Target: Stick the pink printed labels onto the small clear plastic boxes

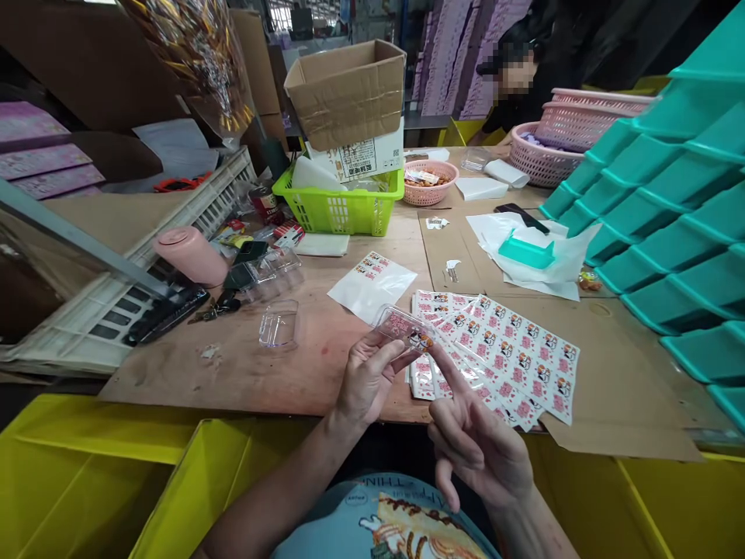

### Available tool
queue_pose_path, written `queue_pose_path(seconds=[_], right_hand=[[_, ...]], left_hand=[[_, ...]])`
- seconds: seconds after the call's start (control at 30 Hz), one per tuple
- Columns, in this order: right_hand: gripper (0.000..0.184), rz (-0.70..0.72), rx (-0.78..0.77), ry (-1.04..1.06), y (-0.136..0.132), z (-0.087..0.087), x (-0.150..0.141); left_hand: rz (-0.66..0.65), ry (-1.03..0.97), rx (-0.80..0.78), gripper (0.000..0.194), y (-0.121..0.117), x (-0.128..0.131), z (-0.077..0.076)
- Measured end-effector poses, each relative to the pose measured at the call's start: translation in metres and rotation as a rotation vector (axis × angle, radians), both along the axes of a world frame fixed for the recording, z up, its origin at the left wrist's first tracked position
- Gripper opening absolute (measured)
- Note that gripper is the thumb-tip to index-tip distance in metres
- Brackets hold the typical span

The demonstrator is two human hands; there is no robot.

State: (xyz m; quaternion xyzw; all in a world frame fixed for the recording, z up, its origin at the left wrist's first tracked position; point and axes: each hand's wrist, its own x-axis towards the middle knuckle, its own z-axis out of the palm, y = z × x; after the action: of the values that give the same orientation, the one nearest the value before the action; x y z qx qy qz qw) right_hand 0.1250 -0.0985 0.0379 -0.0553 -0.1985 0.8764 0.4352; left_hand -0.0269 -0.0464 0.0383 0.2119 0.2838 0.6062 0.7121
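My left hand (362,382) pinches a small clear plastic case (396,320) between thumb and fingers, just above the table's front edge. A sticker (419,339) with pink lettering and a cartoon figure shows on the case. My right hand (480,439) has its index finger stretched out to the case's right end, touching the sticker's edge; its other fingers are loosely bent and apart, holding nothing. Fanned sheets of the same stickers (512,353) lie beneath and to the right. Behind the case is a mostly bare sticker sheet (375,291) with a few stickers left on it.
Another clear case (278,324) lies to the left, near a pink cup (191,256) and keys. A green basket (341,206) bearing cardboard boxes stands behind. Stacked teal trays (669,217) rise on the right. A person (518,78) works at the far side by pink baskets (547,159).
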Motion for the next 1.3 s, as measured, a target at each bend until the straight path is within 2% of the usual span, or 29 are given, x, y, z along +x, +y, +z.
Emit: queue_pose_path(seconds=[0.57,0.83,1.13,1.3], right_hand=[[0.063,0.030,-0.065,-0.002,0.007,-0.009,0.002],[0.066,0.037,-0.061,-0.008,0.009,-0.004,0.005],[0.072,0.037,-0.002,-0.118,0.008,0.006,0.002],[0.070,0.002,-0.016,-0.168,0.011,0.006,0.004]], left_hand=[[0.009,0.009,-0.013,0.019,0.000,-0.002,0.000],[0.002,0.028,-0.006,0.020,-0.001,-0.003,-0.002],[-0.001,0.034,-0.022,0.020,-0.001,-0.004,-0.001],[0.002,0.027,-0.028,0.017,-0.002,-0.004,0.000]])
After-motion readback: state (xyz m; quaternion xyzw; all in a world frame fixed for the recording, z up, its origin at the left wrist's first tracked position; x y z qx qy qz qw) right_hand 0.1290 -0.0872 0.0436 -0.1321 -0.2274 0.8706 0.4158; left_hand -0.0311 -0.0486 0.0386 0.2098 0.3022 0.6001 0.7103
